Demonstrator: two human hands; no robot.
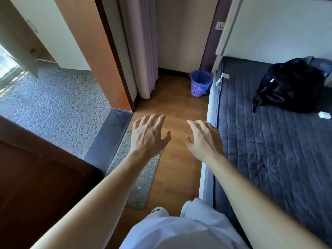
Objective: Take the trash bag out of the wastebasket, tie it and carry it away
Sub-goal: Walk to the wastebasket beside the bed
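A purple mesh wastebasket (199, 87) stands on the wooden floor in the far corner, beside the head of the bed. A blue trash bag (195, 75) lines it, folded over the rim, with some pale trash inside. My left hand (149, 134) and my right hand (204, 138) are stretched out in front of me over the floor, well short of the basket. Both hands are empty, palms down, fingers spread.
A bed with a dark quilted cover (273, 150) runs along the right, with a black backpack (291, 87) on it. A grey mat (138, 175) lies on the floor at left. A pink curtain (142, 51), a wooden door frame (100, 56) and a pebble-tiled floor (59, 108) lie beyond.
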